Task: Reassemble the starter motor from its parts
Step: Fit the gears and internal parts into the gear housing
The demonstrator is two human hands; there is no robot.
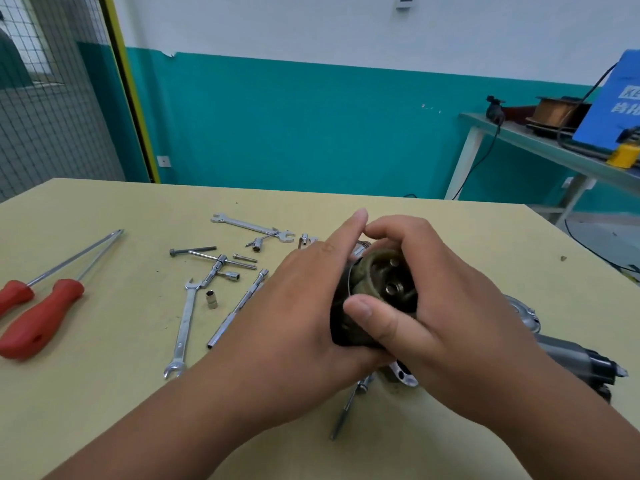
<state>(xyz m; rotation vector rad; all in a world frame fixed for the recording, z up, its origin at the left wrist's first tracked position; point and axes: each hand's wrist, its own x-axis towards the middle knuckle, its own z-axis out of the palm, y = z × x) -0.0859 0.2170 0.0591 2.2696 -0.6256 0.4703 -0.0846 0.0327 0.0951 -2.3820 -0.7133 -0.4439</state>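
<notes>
Well, our left hand [304, 303] and right hand [446, 296] both grip the motor body [384, 277]. We guess it is heavy and hard, so its sides are best to hold.

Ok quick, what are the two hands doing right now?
Left hand: grips the dark round motor part with a dull greenish end face.
Right hand: grips the same part, thumb across its front.
</notes>
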